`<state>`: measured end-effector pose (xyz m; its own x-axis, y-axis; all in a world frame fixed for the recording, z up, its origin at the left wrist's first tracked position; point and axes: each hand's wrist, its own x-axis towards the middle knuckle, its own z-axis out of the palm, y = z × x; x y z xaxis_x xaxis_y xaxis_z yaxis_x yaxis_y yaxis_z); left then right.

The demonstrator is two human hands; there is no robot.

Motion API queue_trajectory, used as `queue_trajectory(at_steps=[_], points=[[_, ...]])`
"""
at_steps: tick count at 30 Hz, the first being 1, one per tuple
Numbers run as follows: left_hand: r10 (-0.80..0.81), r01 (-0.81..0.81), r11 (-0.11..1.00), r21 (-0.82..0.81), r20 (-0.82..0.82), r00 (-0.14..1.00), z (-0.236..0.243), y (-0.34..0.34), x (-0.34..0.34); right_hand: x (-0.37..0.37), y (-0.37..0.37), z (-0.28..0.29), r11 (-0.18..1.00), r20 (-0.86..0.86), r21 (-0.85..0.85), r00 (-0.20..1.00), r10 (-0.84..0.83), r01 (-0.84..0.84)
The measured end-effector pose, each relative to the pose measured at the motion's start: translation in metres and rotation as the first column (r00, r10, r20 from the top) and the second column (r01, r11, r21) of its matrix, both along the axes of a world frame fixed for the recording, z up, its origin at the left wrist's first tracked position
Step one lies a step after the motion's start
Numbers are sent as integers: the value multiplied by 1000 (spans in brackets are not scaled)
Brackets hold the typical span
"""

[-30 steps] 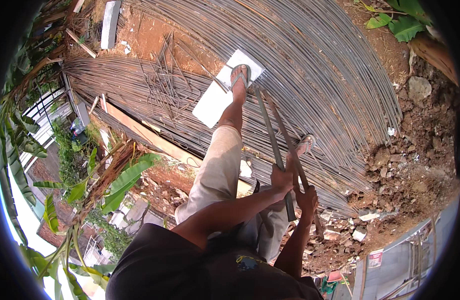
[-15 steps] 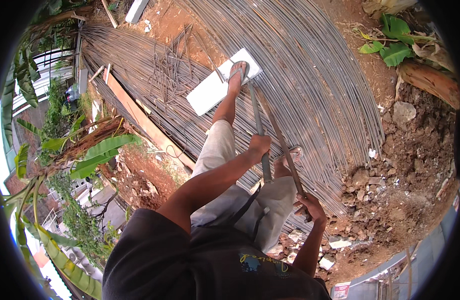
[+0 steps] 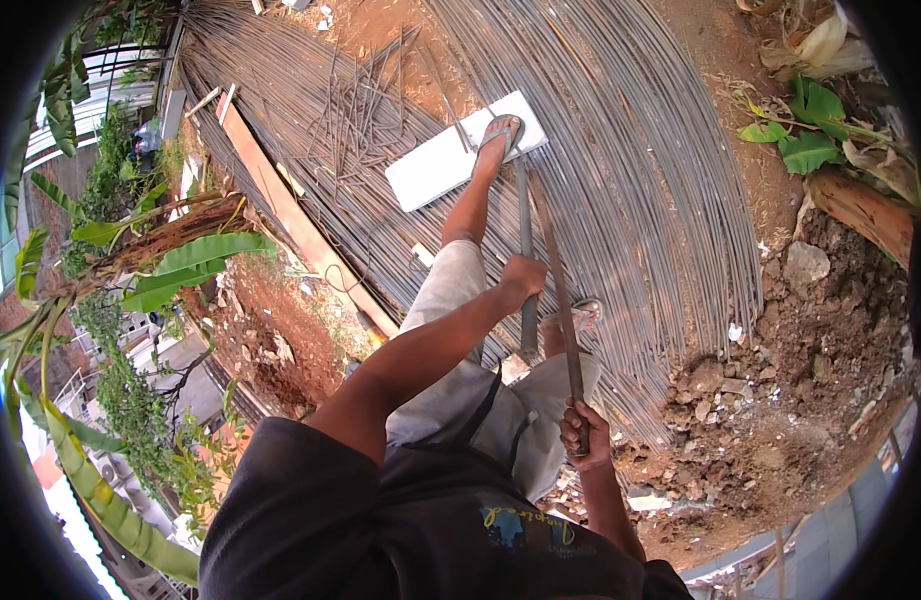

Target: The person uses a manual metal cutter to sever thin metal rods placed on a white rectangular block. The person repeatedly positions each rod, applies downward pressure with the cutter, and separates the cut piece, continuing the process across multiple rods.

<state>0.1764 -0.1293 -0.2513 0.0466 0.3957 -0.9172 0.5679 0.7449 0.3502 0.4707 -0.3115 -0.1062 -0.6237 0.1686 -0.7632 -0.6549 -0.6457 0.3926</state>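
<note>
My left hand point(image 3: 524, 275) is wrapped around a grey metal pipe point(image 3: 529, 325) that runs away from me toward my front foot. A rusty brown bar point(image 3: 562, 270) lies just right of it, its near end gripped by my closed right hand point(image 3: 587, 436). Pipe and bar draw close together at their far ends, beside a white rectangular block point(image 3: 431, 170); they look like a pair of long tool handles, but how they join cannot be made out. My sandalled front foot point(image 3: 499, 137) rests on the block's right part.
Long steel rods point(image 3: 661, 190) cover the ground beneath me, with shorter loose rods point(image 3: 366, 110) piled crosswise at the upper left. A wooden plank point(image 3: 291, 205) runs along the left side. Broken soil and rubble point(image 3: 771, 380) lie right, near a cut banana stem point(image 3: 861, 215).
My right hand has moved left with the rusty bar's near end, closing more firmly around it and narrowing the gap to the pipe. The whole view has shifted slightly.
</note>
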Motion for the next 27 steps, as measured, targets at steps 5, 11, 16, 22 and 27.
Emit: queue_trajectory(at_steps=[5, 11, 16, 22, 27], points=[[426, -431, 902, -26, -106, 898, 48, 25, 3, -38, 51, 59, 995, 113, -56, 990, 85, -79], [413, -419, 907, -43, -100, 905, 26, 16, 11, -100, 137, 119, 970, 193, -169, 959, 209, -177], [753, -760, 633, -145, -110, 649, 70, 40, -5, -132, 195, 152, 937, 267, -241, 911, 314, -253], [795, -787, 594, -165, -30, 606, 66, 32, -21, -188, 244, 178, 901, 314, -292, 858, 406, -320], [832, -789, 548, -280, 84, 548, 75, 35, -32, -227, 284, 187, 893, 311, -293, 849, 426, -341]])
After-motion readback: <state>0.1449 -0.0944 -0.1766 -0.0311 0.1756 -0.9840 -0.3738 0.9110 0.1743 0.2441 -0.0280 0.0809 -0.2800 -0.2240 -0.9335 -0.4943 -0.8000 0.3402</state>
